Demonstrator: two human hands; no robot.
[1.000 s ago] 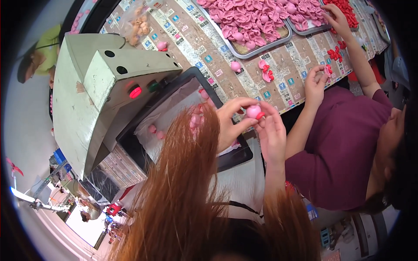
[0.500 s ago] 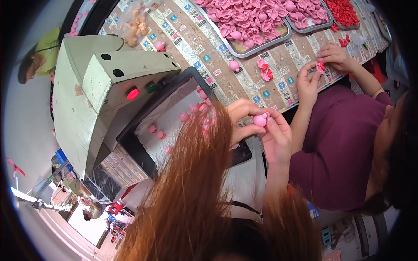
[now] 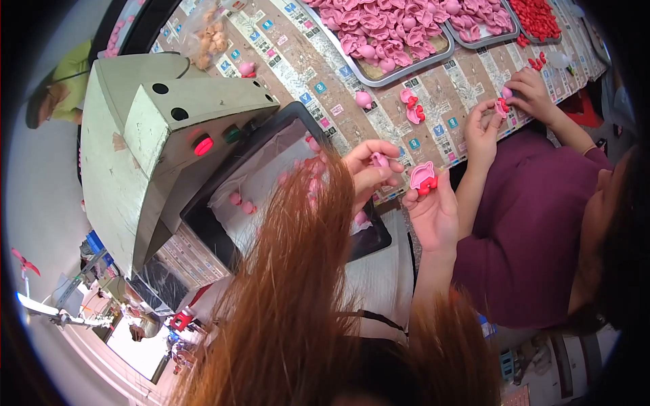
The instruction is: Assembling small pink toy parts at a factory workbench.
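My left hand (image 3: 366,174) pinches a small pink plastic piece (image 3: 380,160) between thumb and fingers, partly hidden by them. In my right hand (image 3: 434,220) is a hollow pink plastic half-shell (image 3: 421,174), its open side showing. A glossy red plastic part (image 3: 426,186) sits at the shell's lower edge. The two hands are a little apart, above the table's near edge. Below and left of them lies a black tray (image 3: 376,241) lined with white sheet, holding pink-and-red pieces (image 3: 248,207). Long hair covers part of the tray and my left wrist.
A pale green machine (image 3: 145,135) with a lit red button stands at left. Metal trays of pink shells (image 3: 379,30) and red parts (image 3: 533,19) line the far table. Loose shells (image 3: 412,107) lie nearer. At right, a co-worker's hands (image 3: 482,132) hold a pink-and-red piece.
My hands have moved apart. The pink piece they held together is now two parts: a pink piece in the left and an opened half-shell with red in the right.
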